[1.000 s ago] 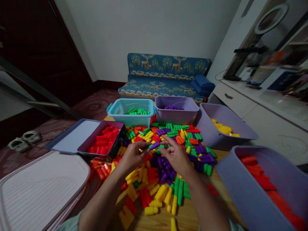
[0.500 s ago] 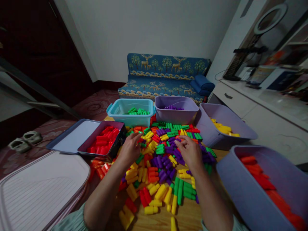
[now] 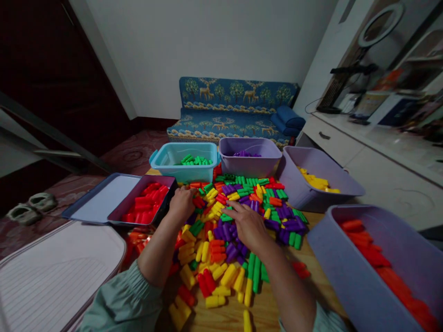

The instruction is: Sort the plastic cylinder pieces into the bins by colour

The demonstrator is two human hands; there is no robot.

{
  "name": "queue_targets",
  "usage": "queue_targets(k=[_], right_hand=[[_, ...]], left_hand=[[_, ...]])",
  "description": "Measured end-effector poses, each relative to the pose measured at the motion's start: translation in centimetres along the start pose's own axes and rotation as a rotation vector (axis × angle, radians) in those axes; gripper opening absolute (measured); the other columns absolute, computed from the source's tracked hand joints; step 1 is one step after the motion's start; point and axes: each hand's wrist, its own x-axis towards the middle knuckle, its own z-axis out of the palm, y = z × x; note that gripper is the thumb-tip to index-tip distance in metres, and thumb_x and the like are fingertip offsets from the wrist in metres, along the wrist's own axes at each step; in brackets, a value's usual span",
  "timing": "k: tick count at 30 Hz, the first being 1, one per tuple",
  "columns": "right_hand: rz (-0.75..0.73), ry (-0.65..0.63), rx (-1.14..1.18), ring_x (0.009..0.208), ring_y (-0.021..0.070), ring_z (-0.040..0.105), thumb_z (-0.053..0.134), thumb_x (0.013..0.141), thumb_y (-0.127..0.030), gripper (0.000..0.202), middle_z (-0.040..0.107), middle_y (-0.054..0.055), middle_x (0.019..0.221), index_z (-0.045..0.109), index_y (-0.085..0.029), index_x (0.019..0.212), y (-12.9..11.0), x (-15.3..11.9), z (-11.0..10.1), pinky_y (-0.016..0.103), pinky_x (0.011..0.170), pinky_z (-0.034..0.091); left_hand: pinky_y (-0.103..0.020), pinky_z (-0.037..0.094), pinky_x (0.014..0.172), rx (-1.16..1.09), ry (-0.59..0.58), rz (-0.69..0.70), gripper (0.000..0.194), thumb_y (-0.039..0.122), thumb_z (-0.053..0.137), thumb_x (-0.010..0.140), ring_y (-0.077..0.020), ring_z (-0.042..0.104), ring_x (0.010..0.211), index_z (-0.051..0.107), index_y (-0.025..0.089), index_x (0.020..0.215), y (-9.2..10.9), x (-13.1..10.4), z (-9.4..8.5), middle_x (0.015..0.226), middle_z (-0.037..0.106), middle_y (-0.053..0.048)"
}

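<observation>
A heap of plastic building pieces (image 3: pixel 230 233) in red, orange, yellow, green and purple covers the wooden table (image 3: pixel 263 311). My left hand (image 3: pixel 182 204) is at the heap's left side, beside the red box and close to some red pieces (image 3: pixel 198 201). Its fingers are curled down and partly hidden, so what they hold does not show. Lower and to the right, my right hand (image 3: pixel 248 226) reaches over purple pieces (image 3: pixel 224 230) in the middle. Its fingers are stretched out and apart, their tips near green and yellow pieces.
Behind the heap stand a light blue tub (image 3: pixel 183 173) with green pieces and a purple tub (image 3: pixel 251 167) with purple ones. Two tubs at right hold yellow pieces (image 3: pixel 316 180) and red-orange pieces (image 3: pixel 380 263). Red pieces fill an open box (image 3: pixel 171 193) at left, behind a pale lid (image 3: pixel 62 272).
My right hand has moved left and nearer to me, from the heap's right side to its middle. My left hand has shifted slightly left and down. The view has turned slightly.
</observation>
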Motion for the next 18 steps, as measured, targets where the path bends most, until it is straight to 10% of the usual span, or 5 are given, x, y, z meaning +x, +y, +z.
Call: queue_targets(k=[7, 13, 18], right_hand=[[0.121, 0.077, 0.059, 0.094, 0.0185, 0.062, 0.049, 0.083, -0.009, 0.038, 0.066, 0.002, 0.108, 0.066, -0.029, 0.109, -0.1, 0.3, 0.2, 0.029, 0.082, 0.045], [0.343, 0.351, 0.706, 0.066, 0.0165, 0.058, 0.055, 0.086, -0.038, 0.02, 0.061, 0.0, 0.069, 0.062, -0.019, 0.087, -0.3, 0.6, -0.1, 0.027, 0.062, 0.044], [0.37, 0.279, 1.104, 0.056, 0.0122, 0.053, 0.06, 0.082, -0.044, 0.025, 0.056, -0.003, 0.062, 0.058, -0.019, 0.08, -0.7, 0.5, -0.5, 0.023, 0.052, 0.042]], left_hand=[[-0.037, 0.047, 0.087, -0.452, 0.149, 0.029, 0.038, 0.018, 0.062, 0.063, -0.0264, 0.059, 0.095, 0.071, 0.017, 0.1, 2.0, -1.4, -1.1, 0.097, 0.062, -0.01], [-0.027, 0.053, 0.063, -1.789, -0.335, -0.207, 0.039, 0.031, 0.055, 0.075, -0.0178, 0.065, 0.076, 0.061, 0.011, 0.108, 5.8, -2.9, -0.4, 0.088, 0.067, -0.01], [-0.032, 0.057, 0.07, -1.995, -0.375, -0.329, 0.021, 0.015, 0.054, 0.078, -0.0162, 0.067, 0.07, 0.063, 0.01, 0.096, 6.8, -3.1, 0.3, 0.088, 0.07, -0.011]])
